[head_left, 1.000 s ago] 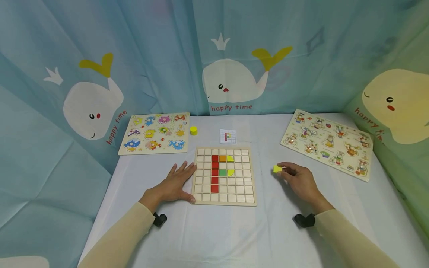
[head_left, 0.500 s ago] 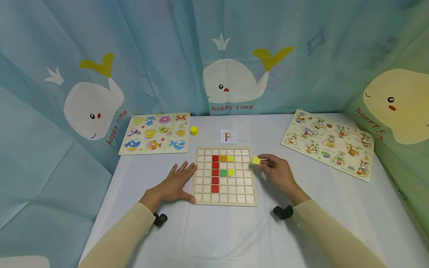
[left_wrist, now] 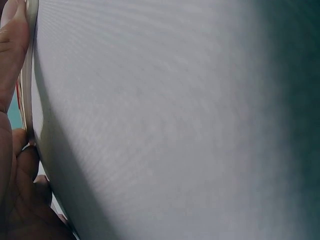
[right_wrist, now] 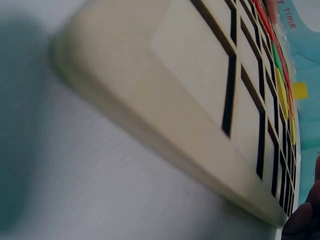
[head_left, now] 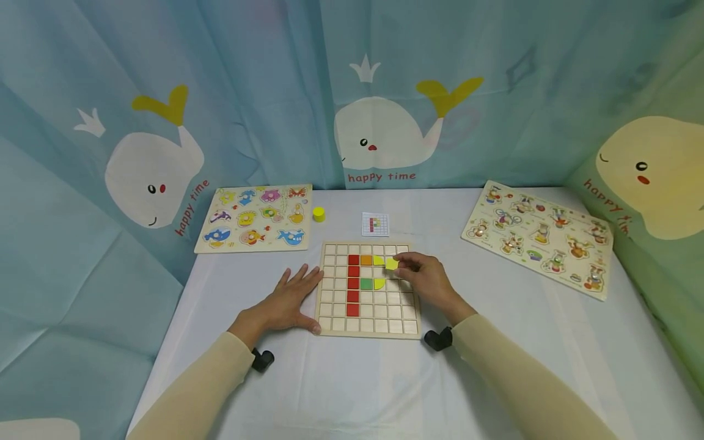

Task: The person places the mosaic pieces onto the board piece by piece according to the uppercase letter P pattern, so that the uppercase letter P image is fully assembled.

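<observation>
Whale-print curtains ring a white table (head_left: 352, 379) where the yellow tile (head_left: 391, 263), pinched in the right hand (head_left: 426, 280), hovers over the grid board (head_left: 367, 330) beside the yellow quarter-round pieces (head_left: 378, 260). Placing seems underway; seating it likely needs careful alignment with a cell. Fingers spread, the left hand (head_left: 286, 302) lies flat against the board's left edge.

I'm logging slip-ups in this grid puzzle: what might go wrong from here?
The right hand pinches a small yellow piece over the wooden grid board, close beside a yellow quarter-round tile; it might land in the wrong cell or nudge that tile. The left hand only lies flat against the board's edge, so the board may slide.
</observation>
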Available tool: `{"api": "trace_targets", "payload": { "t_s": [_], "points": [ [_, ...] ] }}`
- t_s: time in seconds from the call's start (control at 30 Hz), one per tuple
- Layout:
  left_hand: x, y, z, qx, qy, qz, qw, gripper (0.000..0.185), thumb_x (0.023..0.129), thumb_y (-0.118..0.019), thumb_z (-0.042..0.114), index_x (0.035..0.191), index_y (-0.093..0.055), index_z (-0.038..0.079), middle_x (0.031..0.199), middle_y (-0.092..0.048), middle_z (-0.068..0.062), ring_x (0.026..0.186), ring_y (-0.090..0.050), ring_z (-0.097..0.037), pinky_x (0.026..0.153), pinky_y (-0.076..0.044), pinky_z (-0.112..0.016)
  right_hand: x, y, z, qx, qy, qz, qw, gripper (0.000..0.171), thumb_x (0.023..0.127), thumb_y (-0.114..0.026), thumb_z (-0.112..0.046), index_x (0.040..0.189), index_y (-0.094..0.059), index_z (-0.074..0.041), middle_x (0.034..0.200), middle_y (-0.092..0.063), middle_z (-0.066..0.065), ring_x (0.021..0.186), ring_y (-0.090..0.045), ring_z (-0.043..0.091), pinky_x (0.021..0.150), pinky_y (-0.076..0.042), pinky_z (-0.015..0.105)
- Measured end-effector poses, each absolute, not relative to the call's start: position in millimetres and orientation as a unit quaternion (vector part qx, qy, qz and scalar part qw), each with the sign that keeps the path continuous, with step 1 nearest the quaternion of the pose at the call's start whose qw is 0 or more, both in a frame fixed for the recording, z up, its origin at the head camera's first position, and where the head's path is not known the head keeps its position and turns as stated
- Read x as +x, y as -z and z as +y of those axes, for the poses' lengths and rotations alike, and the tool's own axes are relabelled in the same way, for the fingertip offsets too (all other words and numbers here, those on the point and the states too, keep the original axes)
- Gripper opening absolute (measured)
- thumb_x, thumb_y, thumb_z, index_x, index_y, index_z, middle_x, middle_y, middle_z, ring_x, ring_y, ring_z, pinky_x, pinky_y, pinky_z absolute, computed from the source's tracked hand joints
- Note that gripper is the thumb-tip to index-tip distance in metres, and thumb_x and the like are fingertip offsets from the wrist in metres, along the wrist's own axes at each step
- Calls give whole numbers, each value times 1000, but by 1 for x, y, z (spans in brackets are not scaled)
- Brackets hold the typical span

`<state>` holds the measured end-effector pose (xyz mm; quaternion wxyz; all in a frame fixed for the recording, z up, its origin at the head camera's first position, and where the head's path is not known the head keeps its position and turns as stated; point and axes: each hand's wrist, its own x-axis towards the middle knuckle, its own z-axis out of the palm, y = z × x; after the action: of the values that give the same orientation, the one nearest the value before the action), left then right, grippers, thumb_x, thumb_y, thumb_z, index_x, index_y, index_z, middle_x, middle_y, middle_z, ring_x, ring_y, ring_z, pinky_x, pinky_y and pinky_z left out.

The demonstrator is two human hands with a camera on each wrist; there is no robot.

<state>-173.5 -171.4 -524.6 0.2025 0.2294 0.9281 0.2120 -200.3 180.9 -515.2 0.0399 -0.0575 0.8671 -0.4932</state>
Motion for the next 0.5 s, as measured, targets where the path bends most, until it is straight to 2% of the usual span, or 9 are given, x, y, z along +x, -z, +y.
{"api": "trace_targets", "payload": {
  "t_s": [0.5],
  "points": [
    [-173,525,-170,217,-217,928,210,130,71,-91,61,171,-18,20,178,-14,-1,166,1,-26,134,9,-52,-205,514,162,-74,440,892,68,31,98,-75,-9,128,-73,-4,106,-73,11,94,-63,24,80,-53,31]
  ]
}}
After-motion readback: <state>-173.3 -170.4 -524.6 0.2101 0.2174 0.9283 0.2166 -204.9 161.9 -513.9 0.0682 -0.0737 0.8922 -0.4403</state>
